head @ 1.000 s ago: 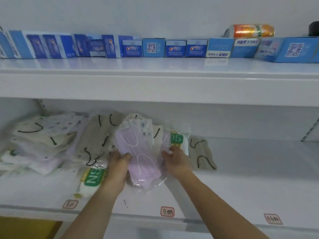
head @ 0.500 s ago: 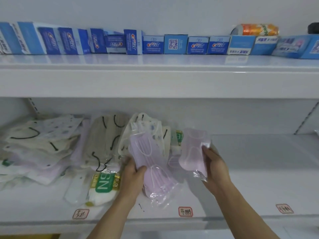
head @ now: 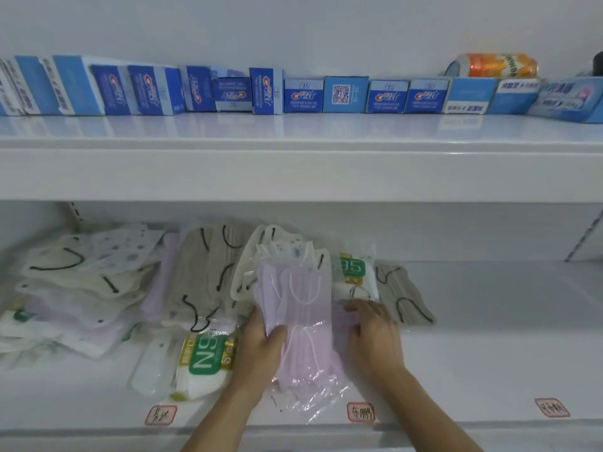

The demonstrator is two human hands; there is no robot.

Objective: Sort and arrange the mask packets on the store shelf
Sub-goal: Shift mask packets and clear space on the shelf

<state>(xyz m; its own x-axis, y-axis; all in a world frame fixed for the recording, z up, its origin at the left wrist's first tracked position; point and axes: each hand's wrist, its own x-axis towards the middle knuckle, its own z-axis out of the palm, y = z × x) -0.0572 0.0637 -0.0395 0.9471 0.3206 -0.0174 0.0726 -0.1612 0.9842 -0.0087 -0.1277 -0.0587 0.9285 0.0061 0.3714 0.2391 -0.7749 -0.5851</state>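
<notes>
Head view: left hand (head: pixel 261 345) grips lilac mask packets (head: pixel 301 308) (right hand (head: pixel 372 334) alongside).

The glossy white lower store shelf (head: pixel 489 321) carries a loose heap of clear-wrapped mask packets (head: pixel 81 288) at left, a green-labelled N95 packet (head: pixel 208 357) near the front edge, beige masks with black loops (head: pixel 401 295) centre-right, and 3 red-bordered handwritten stickers (head: pixel 360 412) along the front.

The white upper shelf (head: pixel 293 132) bears a row of blue toothpaste boxes (head: pixel 303 96).
</notes>
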